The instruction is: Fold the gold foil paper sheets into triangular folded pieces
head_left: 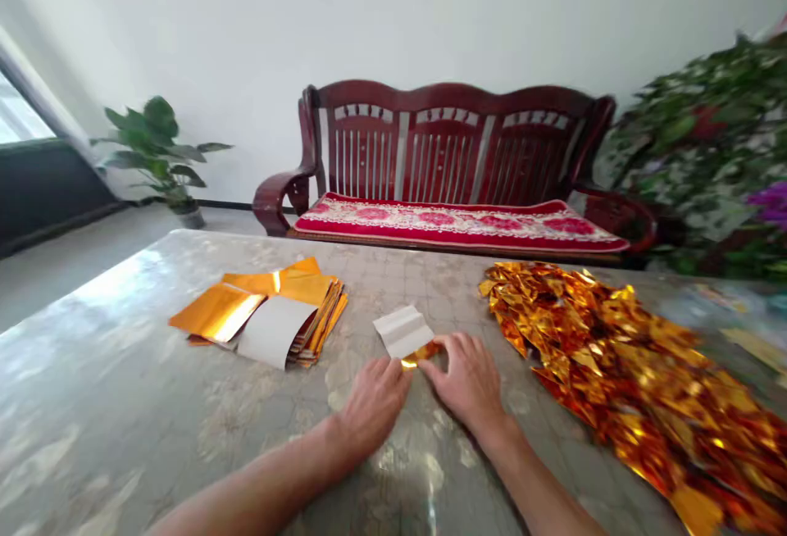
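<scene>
A sheet of gold foil paper (402, 331) lies on the table before me, white side up, with crease lines across it. Its near edge is folded over and shows gold. My left hand (376, 401) is closed at the near left corner of the sheet, fingers pressed together on the folded edge. At the right end of that fold, my right hand (466, 376) pinches the paper between thumb and fingers. To the left sits a loose stack of flat gold sheets (295, 286), one curled with its white back up. A large heap of folded gold foil pieces (590, 356) spreads on the right.
The patterned, glossy table (153, 429) reaches out on all sides. A clear plastic bag (707, 306) lies beyond the heap at right. Behind the table stand a dark red wooden bench (455, 151), a potted plant (160, 151) and leafy flowers (707, 134).
</scene>
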